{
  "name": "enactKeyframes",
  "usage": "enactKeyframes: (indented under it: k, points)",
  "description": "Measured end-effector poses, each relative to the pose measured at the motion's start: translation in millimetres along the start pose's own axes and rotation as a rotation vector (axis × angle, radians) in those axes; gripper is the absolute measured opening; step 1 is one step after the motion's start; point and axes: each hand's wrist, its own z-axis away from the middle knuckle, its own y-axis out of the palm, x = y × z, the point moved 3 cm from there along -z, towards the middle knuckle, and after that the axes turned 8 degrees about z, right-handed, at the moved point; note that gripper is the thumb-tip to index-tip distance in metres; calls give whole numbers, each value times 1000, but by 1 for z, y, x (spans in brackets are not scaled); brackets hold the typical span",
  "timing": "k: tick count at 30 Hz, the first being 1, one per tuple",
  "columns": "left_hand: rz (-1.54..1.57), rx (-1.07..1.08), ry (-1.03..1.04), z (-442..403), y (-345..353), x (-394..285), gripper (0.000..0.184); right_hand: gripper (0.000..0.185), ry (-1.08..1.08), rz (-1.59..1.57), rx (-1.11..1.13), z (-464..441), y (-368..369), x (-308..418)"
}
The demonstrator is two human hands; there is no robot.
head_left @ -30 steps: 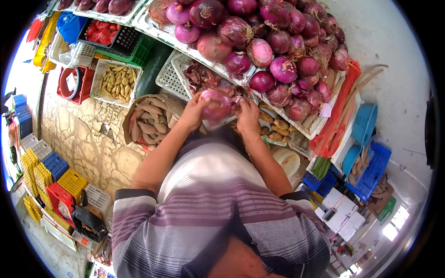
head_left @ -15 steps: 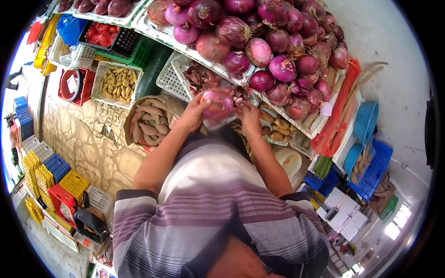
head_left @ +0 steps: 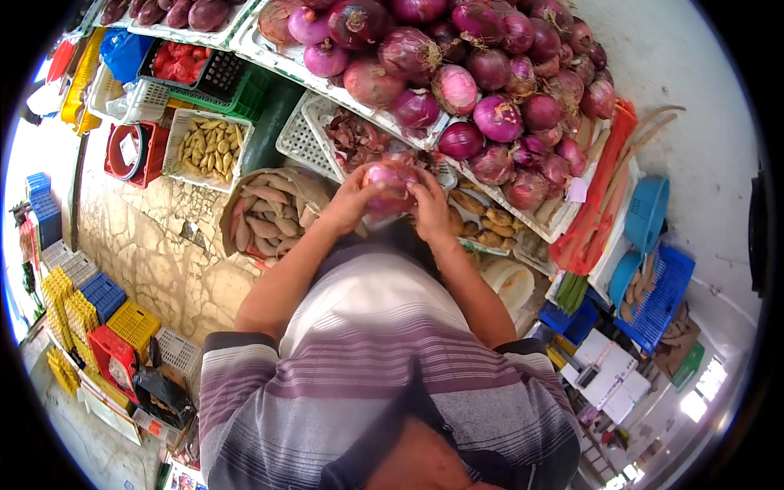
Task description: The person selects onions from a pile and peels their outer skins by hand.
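Between my two hands is a red onion, a little blurred, held above a white crate. My left hand is closed around its left side. My right hand has its fingers pressed to the right side of the same onion. Just beyond it, dry onion skins lie in the white crate. A large pile of red onions rises on white trays beyond my hands.
A sack of sweet potatoes stands left of my left forearm, near a crate of small yellowish roots. Brown tubers lie to the right. Red netting hangs beside the onion pile, near blue basins.
My right hand has come back from the loose skins onto the onion's right side. The onion has turned slightly in my left hand. The pile looks the same.
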Motion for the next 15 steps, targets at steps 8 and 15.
enactKeyframes:
  k: [8,15]
  points:
    - [-144,-56,58,-3,0,5,58,38,21,-123,70,-3,11,7]
    - [-504,-136,103,10,21,-5,63,41,80,-176,52,-5,10,-3]
